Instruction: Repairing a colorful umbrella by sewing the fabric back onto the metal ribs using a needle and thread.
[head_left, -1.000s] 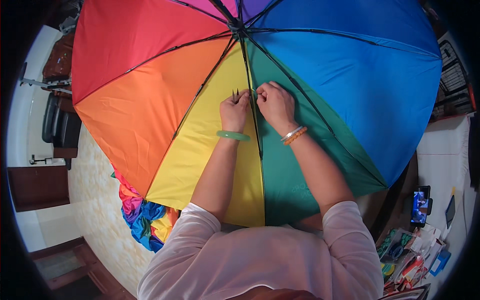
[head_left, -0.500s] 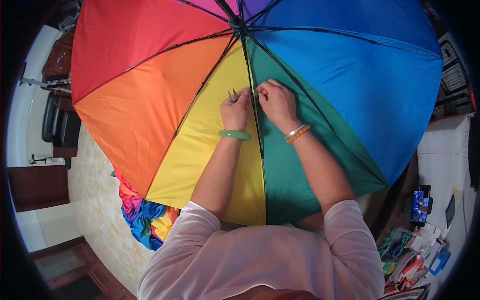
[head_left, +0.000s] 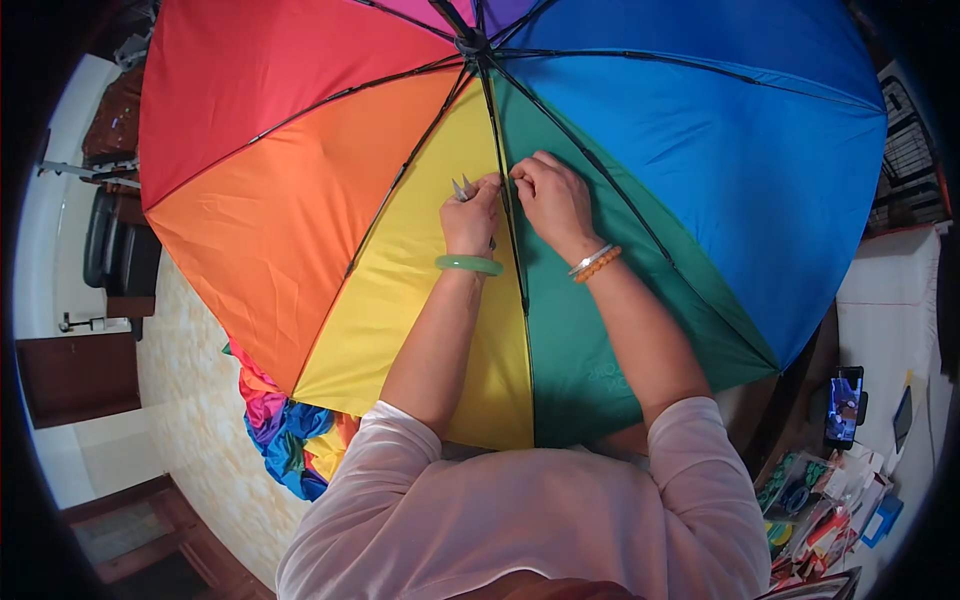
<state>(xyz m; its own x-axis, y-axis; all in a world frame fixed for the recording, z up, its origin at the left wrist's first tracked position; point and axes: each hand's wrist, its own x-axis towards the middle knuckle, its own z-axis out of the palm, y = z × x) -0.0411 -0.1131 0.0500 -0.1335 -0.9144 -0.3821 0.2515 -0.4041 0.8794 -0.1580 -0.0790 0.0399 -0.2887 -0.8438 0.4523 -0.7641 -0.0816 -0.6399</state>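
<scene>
The left hand (head_left: 469, 218) grips scissors (head_left: 462, 190), blades toward eleven o'clock. At its three o'clock, across the umbrella (head_left: 670, 190) rib (head_left: 517, 250), the right hand (head_left: 557, 202) pinches narrowly, on what I cannot tell.

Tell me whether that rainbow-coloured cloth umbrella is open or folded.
Open: the rainbow-coloured cloth umbrella has its thin black ribs fanned out and its fabric spread wide.

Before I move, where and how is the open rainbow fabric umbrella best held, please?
Probably the thick black shaft of the umbrella, from the far side: it extends that way, looks sturdier than the thin black ribs, and lies clear of the left hand and right hand.
</scene>
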